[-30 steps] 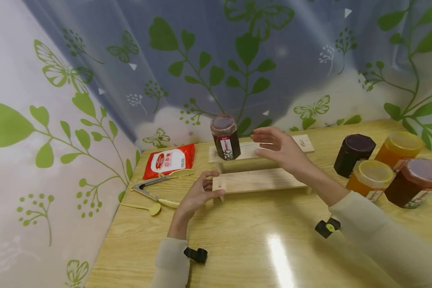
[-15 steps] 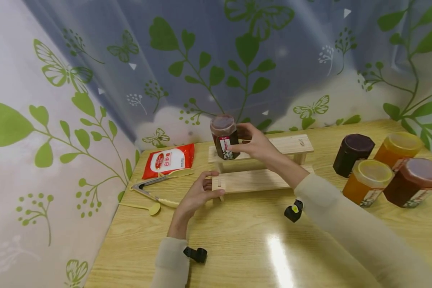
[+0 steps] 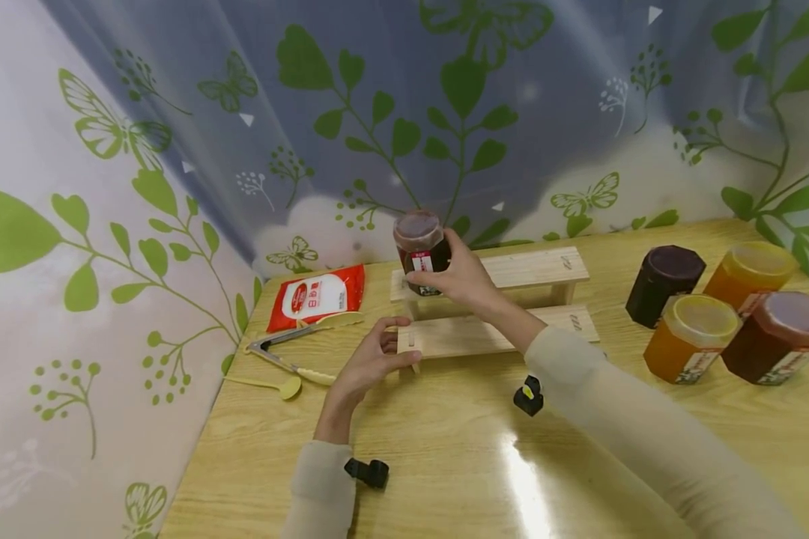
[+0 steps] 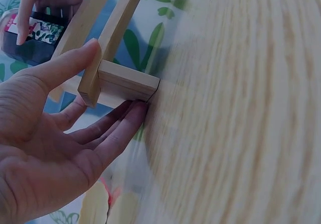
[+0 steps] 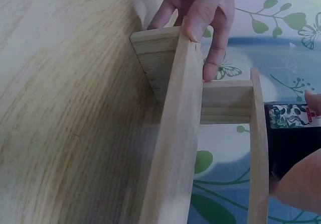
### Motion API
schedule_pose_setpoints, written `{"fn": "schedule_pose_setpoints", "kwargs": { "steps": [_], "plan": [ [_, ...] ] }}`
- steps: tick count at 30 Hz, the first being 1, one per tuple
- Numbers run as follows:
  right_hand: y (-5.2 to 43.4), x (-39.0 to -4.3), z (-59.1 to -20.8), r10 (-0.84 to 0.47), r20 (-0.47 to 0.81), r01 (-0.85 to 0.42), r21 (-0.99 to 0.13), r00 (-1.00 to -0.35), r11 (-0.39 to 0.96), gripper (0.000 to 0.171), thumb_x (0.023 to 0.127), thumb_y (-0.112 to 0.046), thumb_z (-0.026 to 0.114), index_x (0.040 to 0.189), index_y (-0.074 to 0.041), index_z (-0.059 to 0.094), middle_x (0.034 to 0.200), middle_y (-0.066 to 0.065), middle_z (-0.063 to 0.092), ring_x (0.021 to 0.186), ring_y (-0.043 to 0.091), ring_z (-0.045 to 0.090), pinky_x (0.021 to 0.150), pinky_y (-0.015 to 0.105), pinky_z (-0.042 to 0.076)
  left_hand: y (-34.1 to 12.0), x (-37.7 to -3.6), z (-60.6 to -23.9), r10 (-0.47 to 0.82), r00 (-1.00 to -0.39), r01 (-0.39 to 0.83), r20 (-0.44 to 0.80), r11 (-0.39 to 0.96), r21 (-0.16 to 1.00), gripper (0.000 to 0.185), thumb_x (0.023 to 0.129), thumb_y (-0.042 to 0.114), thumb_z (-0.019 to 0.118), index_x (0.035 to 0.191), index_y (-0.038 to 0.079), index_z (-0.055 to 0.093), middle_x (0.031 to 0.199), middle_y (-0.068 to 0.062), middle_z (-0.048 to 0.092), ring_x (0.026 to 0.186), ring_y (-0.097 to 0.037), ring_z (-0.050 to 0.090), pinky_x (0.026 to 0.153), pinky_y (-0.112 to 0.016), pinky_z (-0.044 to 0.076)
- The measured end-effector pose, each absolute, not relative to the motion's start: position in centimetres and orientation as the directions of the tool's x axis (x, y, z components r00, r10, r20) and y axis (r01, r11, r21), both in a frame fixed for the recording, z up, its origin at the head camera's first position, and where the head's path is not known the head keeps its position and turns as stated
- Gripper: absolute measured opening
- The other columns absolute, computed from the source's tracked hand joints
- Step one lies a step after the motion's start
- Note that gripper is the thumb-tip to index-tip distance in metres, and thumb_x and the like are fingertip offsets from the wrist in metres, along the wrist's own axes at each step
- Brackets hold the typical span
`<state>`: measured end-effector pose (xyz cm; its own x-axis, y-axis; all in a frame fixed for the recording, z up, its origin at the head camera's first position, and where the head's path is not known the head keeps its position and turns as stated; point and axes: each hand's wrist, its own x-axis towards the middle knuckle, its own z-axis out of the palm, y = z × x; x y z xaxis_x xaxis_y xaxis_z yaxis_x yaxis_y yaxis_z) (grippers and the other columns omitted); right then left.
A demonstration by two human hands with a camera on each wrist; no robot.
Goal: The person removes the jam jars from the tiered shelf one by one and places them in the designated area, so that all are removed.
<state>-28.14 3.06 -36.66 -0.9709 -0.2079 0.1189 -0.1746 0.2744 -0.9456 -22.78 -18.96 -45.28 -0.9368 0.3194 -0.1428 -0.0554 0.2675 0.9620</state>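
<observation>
A two-step wooden rack stands on the table, its upper plank behind the lower one. On the upper plank's left end is a dark jam jar with a translucent reddish lid and a red and white label. My right hand holds this jar, thumb across its front and fingers round its right side. My left hand grips the lower step's left end. The thumb lies on the plank and the other fingers are by the end support. Part of the jar shows beyond the upper plank in the right wrist view.
At the right stand a dark purple jar, two orange jars and a dark red jar. Left of the rack lie a red and white packet, tongs and a small yellow spoon. A patterned curtain hangs behind.
My right hand has moved left from above the rack to the jar and taken hold of it. The jar stays at about the same spot. My left hand keeps its grip on the rack.
</observation>
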Motion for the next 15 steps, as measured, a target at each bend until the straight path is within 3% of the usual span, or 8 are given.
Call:
{"fn": "schedule_pose_setpoints", "kwargs": {
  "steps": [8, 15],
  "plan": [
    [3.8, -27.6, -37.1, -0.192, 0.156, -0.211, -0.927, -0.969, 0.311, 0.084, 0.087, -0.033, 0.086, 0.155, -0.012, 0.04, 0.142, 0.014, 0.056, 0.127, 0.033, 0.056, 0.102, 0.053, 0.049, -18.7, -22.8, -45.0, 0.314, -0.938, -0.06, -0.144, 0.263, 0.963, 0.064, 0.092, 0.016, 0.082, 0.147, 0.018, 0.049, 0.126, -0.016, 0.062, 0.107, -0.025, 0.06, 0.087, -0.034, 0.05],
    [5.2, -26.3, -37.2, -0.185, 0.136, -0.19, -0.931, -0.973, 0.311, 0.087, 0.086, -0.033, 0.087, 0.157, -0.014, 0.04, 0.14, 0.013, 0.058, 0.126, 0.032, 0.057, 0.101, 0.052, 0.049, -18.9, -22.7, -45.2, 0.303, -0.943, -0.055, -0.14, 0.272, 0.961, 0.064, 0.091, 0.017, 0.082, 0.146, 0.019, 0.049, 0.125, -0.015, 0.059, 0.103, -0.024, 0.055, 0.083, -0.033, 0.048]
  ]
}}
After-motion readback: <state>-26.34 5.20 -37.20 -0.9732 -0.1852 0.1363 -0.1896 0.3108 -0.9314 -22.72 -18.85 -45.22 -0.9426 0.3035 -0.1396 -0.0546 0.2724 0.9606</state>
